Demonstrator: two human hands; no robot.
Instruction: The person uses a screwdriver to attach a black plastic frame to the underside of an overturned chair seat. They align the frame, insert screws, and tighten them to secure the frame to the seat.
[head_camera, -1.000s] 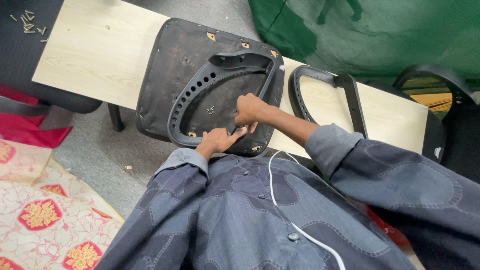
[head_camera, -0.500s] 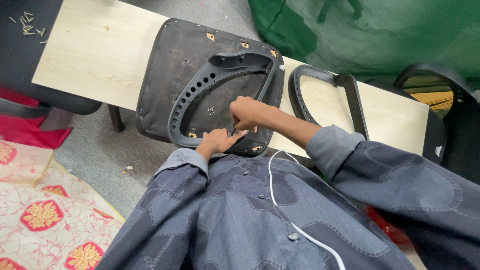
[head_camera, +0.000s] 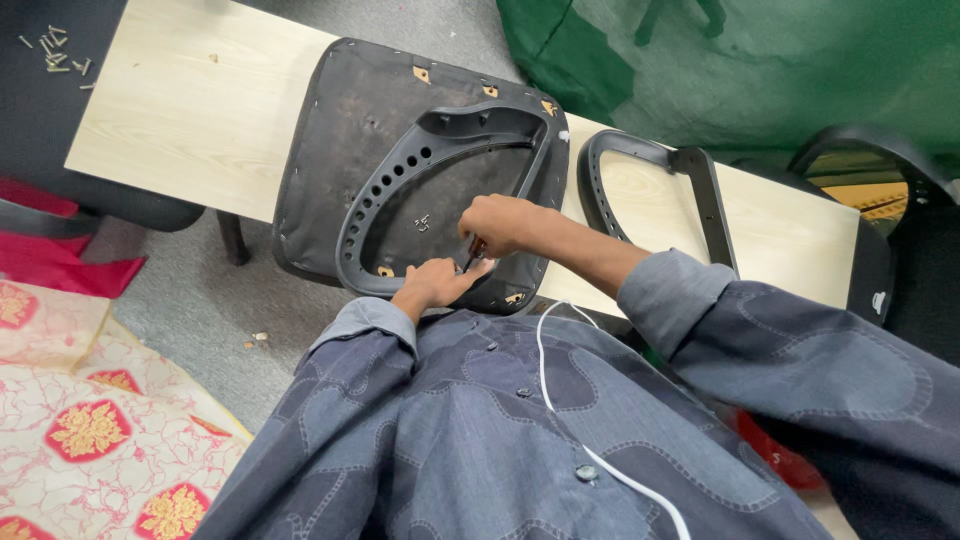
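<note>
Judging by looks, my right hand (head_camera: 497, 222) grips a thin screwdriver (head_camera: 470, 260), my left hand (head_camera: 435, 285) lies open steadying the upturned chair seat (head_camera: 330, 140): stiff, bulky, best held by the perforated plastic frame (head_camera: 385, 195) at nine o'clock.

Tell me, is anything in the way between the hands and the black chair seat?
Nothing visible is. The left hand rests on the near edge of the upturned chair seat, and the right hand holds a small tool against the black plastic frame.

Single head-worn view, steeply downward, close over bench (head_camera: 200, 110)
</note>
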